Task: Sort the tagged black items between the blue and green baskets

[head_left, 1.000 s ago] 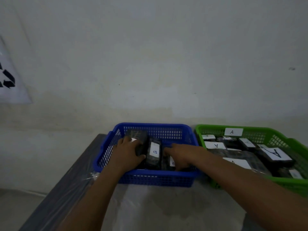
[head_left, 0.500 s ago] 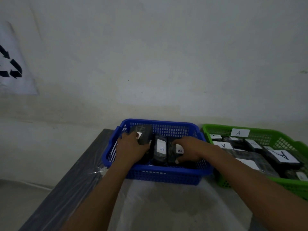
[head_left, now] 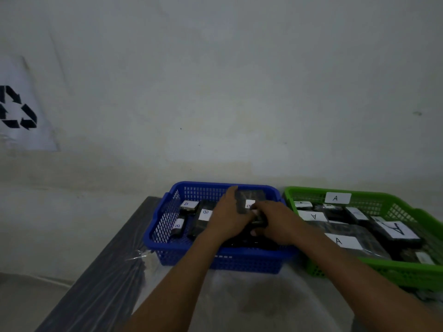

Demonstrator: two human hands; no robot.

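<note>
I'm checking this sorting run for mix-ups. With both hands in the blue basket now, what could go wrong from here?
1. The left hand and right hand crowd one upright black item; it might slip onto others.
2. Their fingers partly hide its tag, so it could be misread.
3. The green basket sits right beside the blue basket, so a misdrop seems possible.

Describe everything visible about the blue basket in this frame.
The blue basket looks like moulded plastic with lattice walls and a solid rolled rim. It sits upright on the plastic-covered table, left of the green basket, near the wall. Black items with white B tags lie inside. Both hands, left and right, reach in, handling one item.
</note>
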